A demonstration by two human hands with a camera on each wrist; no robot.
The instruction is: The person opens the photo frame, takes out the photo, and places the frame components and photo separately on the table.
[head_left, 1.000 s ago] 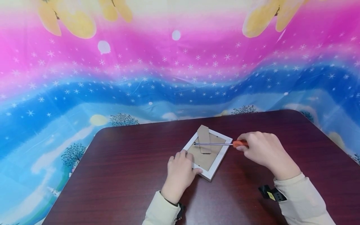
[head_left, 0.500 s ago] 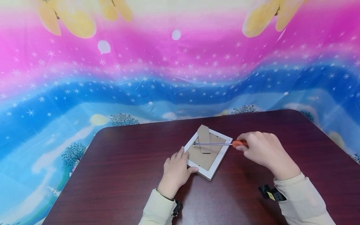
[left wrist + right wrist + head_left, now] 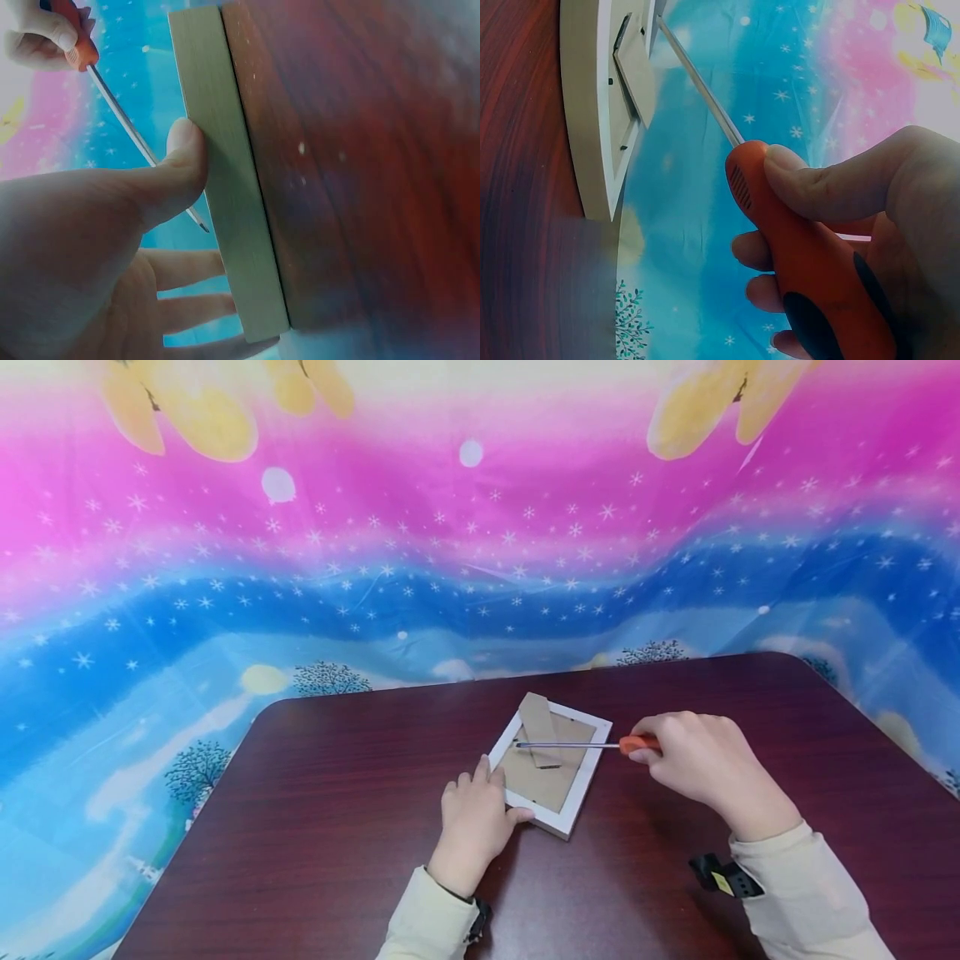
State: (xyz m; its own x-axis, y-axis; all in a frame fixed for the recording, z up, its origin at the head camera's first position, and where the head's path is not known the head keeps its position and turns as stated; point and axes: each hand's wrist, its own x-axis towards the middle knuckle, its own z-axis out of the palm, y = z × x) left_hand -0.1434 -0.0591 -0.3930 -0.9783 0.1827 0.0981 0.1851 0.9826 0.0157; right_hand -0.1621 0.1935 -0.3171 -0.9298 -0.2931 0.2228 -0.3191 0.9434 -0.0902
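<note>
A white picture frame (image 3: 582, 789) lies back up on the table, showing its brown backing board (image 3: 525, 779) and a cardboard stand leg (image 3: 541, 731). My left hand (image 3: 472, 818) holds the frame's near left corner. In the left wrist view its thumb presses one side (image 3: 229, 172), with the other fingers along the adjoining side. My right hand (image 3: 701, 760) grips the orange and black handle of a screwdriver (image 3: 795, 240). The metal shaft (image 3: 581, 745) reaches left across the stand leg, its tip over a small dark tab near the board's left edge; contact cannot be told.
The dark reddish-brown table (image 3: 322, 802) has rounded far corners. Behind it hangs a pink and blue cloth (image 3: 480, 560) printed with snowflakes. A black strap device (image 3: 726, 875) sits at the right wrist.
My left hand slid outward along the frame, then came back slightly. Between half a second ago and now the frame turned a little under the screwdriver. The right hand stays in place.
</note>
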